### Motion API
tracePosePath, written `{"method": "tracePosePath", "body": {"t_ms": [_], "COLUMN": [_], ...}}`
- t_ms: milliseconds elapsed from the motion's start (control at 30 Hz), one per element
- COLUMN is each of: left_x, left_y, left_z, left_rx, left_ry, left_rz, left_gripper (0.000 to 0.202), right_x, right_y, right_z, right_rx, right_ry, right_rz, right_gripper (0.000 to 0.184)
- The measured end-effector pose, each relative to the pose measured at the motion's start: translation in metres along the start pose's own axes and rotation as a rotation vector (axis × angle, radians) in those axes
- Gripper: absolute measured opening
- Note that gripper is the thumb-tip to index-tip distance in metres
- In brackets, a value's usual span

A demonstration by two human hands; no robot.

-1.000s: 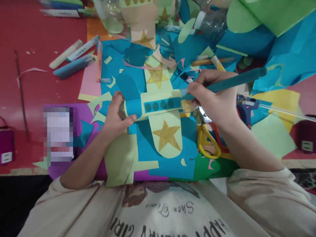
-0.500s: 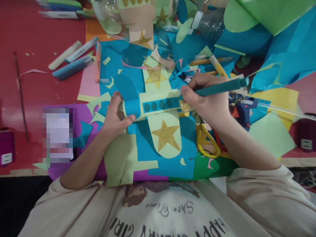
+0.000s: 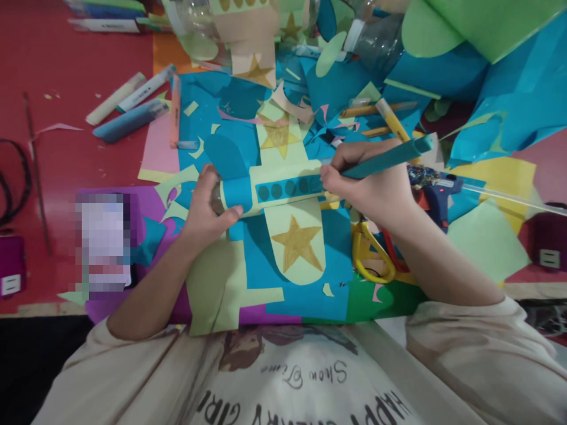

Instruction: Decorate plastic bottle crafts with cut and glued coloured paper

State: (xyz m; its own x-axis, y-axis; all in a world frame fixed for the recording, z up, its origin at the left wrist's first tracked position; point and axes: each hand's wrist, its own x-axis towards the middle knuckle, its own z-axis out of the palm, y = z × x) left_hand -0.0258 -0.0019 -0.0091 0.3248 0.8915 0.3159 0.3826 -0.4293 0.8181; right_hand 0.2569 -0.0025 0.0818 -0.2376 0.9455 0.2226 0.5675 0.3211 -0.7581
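Observation:
A paper-covered bottle airplane (image 3: 283,203) lies across the blue sheet, with pale green wings bearing yellow stars and a blue tail piece. Along its body runs a blue strip (image 3: 290,188) with a row of dark round dots. My left hand (image 3: 206,206) is closed around the tail end of the airplane, thumb on the near side. My right hand (image 3: 365,177) grips a teal marker (image 3: 390,156), whose tip is at the right end of the strip, partly hidden by my fingers. The fingers of that hand rest close to the airplane's nose.
Yellow-handled scissors (image 3: 374,260) and a blue hot glue gun (image 3: 436,195) lie by my right forearm. Several markers (image 3: 133,118) are at the upper left, above a phone (image 3: 104,242). Paper scraps and a clear bottle (image 3: 376,44) crowd the far side.
My right hand has shifted slightly left, and the marker's tip has moved onto the end of the strip. My left hand and the airplane stay in place.

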Motion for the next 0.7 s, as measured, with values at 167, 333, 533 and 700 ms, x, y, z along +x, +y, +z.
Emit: {"method": "tracePosePath", "body": {"t_ms": [167,333,533,700], "left_x": [-0.0012,-0.0012,-0.0017,-0.0006], "left_y": [-0.0034,-0.0037,-0.0009,0.0006], "left_z": [-0.0032,-0.0012,0.0032,0.0011], "left_rx": [-0.015,-0.005,-0.015,-0.039], "left_ry": [-0.036,-0.026,0.019,0.024], "left_rz": [-0.024,0.005,-0.010,-0.017], "left_gripper": [0.046,0.044,0.044,0.044], "right_x": [0.0009,0.0031,0.0037,0.0019], "right_y": [0.0031,0.0027,0.0066,0.0086], "right_z": [-0.0020,-0.0013,0.0003,0.0016], "right_rx": [-0.045,0.007,0.062,0.063], "right_ry": [-0.007,0.067,0.108,0.133], "right_rz": [0.023,-0.013,-0.019,-0.034], "right_gripper": [0.038,0.029,0.036,0.039]}}
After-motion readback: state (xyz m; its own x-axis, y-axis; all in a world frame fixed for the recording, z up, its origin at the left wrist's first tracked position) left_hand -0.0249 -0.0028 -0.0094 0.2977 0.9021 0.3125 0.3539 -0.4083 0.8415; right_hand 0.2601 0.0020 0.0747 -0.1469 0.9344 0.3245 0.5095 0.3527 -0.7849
